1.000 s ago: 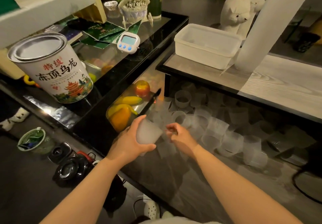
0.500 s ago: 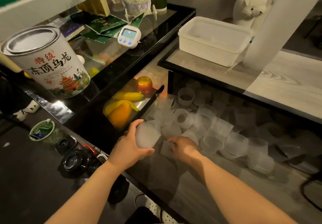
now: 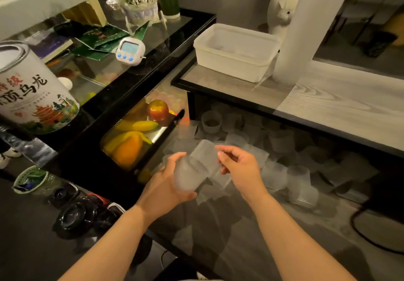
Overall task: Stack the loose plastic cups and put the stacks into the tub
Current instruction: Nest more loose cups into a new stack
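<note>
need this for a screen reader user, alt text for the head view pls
A person's left hand holds a frosted plastic cup while the right hand brings a second clear ribbed cup to it, above loose cups scattered on a lower shelf. A white rectangular plastic tub sits on the table beyond.

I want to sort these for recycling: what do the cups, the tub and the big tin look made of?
Cups: thin translucent plastic, frosted and ribbed; the table shows through them.
Tub: thicker milky-white plastic, matte, with a moulded rim.
Tin: probably metal, going by the silvery rolled rim; the printed white body may be a paper wrap or painted, which the picture leaves open.
</note>
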{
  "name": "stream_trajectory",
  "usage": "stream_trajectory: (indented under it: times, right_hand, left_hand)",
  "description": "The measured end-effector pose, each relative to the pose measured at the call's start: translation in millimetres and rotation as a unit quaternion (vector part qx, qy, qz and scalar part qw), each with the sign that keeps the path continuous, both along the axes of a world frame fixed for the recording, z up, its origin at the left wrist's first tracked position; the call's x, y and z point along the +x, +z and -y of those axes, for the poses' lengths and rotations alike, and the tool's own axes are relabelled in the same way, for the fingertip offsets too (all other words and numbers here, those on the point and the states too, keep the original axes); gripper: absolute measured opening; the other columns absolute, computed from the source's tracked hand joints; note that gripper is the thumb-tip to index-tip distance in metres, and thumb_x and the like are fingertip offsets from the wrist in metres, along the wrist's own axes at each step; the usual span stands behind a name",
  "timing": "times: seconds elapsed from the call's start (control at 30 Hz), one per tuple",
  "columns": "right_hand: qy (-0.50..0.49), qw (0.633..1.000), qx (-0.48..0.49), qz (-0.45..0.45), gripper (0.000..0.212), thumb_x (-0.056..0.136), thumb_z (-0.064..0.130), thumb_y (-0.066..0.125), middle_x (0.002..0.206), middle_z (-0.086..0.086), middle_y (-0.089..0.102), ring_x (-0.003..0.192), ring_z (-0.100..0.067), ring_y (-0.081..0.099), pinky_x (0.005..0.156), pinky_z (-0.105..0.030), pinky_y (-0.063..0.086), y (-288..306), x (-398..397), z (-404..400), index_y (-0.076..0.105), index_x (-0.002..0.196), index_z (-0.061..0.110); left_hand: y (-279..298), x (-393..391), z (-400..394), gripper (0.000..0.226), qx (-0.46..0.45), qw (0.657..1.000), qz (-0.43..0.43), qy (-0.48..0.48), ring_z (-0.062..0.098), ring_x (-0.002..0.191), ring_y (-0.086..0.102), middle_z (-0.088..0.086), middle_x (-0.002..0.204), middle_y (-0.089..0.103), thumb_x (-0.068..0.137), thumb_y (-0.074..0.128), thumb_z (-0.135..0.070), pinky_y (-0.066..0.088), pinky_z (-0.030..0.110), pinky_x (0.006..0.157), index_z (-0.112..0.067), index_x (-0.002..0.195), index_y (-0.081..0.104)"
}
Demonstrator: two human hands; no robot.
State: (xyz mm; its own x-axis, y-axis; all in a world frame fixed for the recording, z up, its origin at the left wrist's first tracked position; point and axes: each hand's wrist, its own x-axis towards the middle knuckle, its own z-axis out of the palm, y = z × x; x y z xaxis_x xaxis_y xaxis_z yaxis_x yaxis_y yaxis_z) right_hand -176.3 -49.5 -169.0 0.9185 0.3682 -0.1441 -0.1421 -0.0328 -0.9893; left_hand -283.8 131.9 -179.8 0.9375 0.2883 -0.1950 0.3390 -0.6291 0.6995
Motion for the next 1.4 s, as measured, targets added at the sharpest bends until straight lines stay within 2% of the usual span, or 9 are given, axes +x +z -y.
stream_trajectory:
  times: [0.13,0.23,0.47,0.63,0.87,1.03,1.17,1.3,1.4]
  right_hand:
    - [0.010,0.999,-0.028,0.039,0.026,0.095,0.006,0.057,0.074,0.007,0.064,0.056,-0.003,0.055,0.060,-0.015,0.049,2.4,-1.2,4.8,0.070,0.099,0.028]
    - [0.059,0.992,-0.086,0.071,0.026,0.097,0.010,0.055,0.082,0.008,0.067,0.061,-0.002,0.059,0.068,-0.019,0.054,-0.6,-4.8,7.8,0.070,0.110,0.027]
    - [0.167,0.937,-0.230,0.201,0.036,0.102,0.020,0.044,0.103,0.014,0.059,0.097,0.000,0.054,0.089,-0.015,0.042,0.1,-16.3,18.2,0.059,0.131,0.034]
    - [0.158,0.946,-0.221,0.179,0.037,0.102,0.021,0.044,0.119,0.016,0.050,0.104,0.008,0.047,0.087,-0.002,0.035,-6.7,-13.3,24.0,0.058,0.131,0.038]
    - [0.080,0.970,-0.176,0.148,0.035,0.102,0.027,0.045,0.119,0.018,0.048,0.089,0.000,0.053,0.084,-0.012,0.045,-18.3,-9.3,10.2,0.055,0.134,0.038]
    - [0.069,0.975,-0.209,0.035,0.024,0.096,0.013,0.050,0.100,0.011,0.063,0.086,-0.013,0.062,0.073,-0.023,0.049,-49.9,7.9,-24.0,0.064,0.100,0.032]
    - [0.198,0.939,-0.273,0.067,0.027,0.090,0.001,0.050,0.107,0.001,0.064,0.101,-0.016,0.058,0.084,-0.015,0.045,-72.0,5.6,-60.5,0.067,0.108,0.013]
    - [0.291,0.900,-0.311,0.094,0.039,0.086,0.017,0.056,0.127,-0.003,0.059,0.120,-0.023,0.055,0.104,-0.033,0.045,-71.7,-5.9,-101.5,0.063,0.124,0.024]
    - [0.345,0.865,-0.338,0.134,0.039,0.097,0.015,0.052,0.139,-0.008,0.050,0.129,-0.025,0.046,0.105,-0.025,0.033,-63.8,-8.2,-119.0,0.053,0.136,0.016]
  left_hand:
    - [4.8,4.3,8.0,0.102,0.041,0.999,0.010,-0.028,0.010,0.107,0.060,-0.015,0.121,0.057,0.061,0.089,-0.045,0.053,0.029,0.084,-0.050,0.136,0.020]
    - [5.2,7.8,14.6,0.108,0.039,0.999,0.011,-0.021,0.011,0.106,0.058,-0.015,0.123,0.054,0.061,0.088,-0.050,0.057,0.032,0.082,-0.053,0.140,0.014]
    - [6.9,19.3,30.0,0.117,0.035,0.999,0.001,-0.009,0.018,0.119,0.055,-0.004,0.136,0.054,0.065,0.085,-0.053,0.050,0.031,0.090,-0.049,0.150,0.004]
    - [-2.0,25.1,33.9,0.119,0.024,1.000,-0.014,-0.006,0.011,0.112,0.049,-0.004,0.136,0.051,0.066,0.085,-0.051,0.046,0.029,0.088,-0.043,0.152,0.003]
    - [-10.9,32.2,22.7,0.119,0.049,0.996,-0.043,0.055,0.023,0.117,0.051,0.003,0.135,0.050,0.064,0.087,-0.048,0.049,0.037,0.093,-0.033,0.154,0.010]
    - [-4.5,25.1,-11.2,0.119,0.008,0.993,-0.022,0.116,0.017,0.112,0.047,-0.002,0.136,0.046,0.060,0.091,-0.045,0.046,0.035,0.087,-0.037,0.151,0.014]
    - [5.3,13.6,-37.7,0.117,0.005,0.990,-0.019,0.143,0.025,0.123,0.048,0.002,0.139,0.046,0.062,0.091,-0.043,0.045,0.042,0.100,-0.036,0.151,0.015]
    - [8.1,0.6,-53.5,0.118,-0.005,0.984,-0.046,0.172,0.030,0.123,0.047,0.010,0.140,0.042,0.065,0.089,-0.043,0.043,0.044,0.103,-0.042,0.150,0.008]
    - [8.2,-5.8,-63.1,0.118,-0.006,0.982,-0.060,0.179,0.030,0.124,0.047,0.008,0.144,0.040,0.066,0.088,-0.044,0.043,0.043,0.103,-0.044,0.151,0.005]
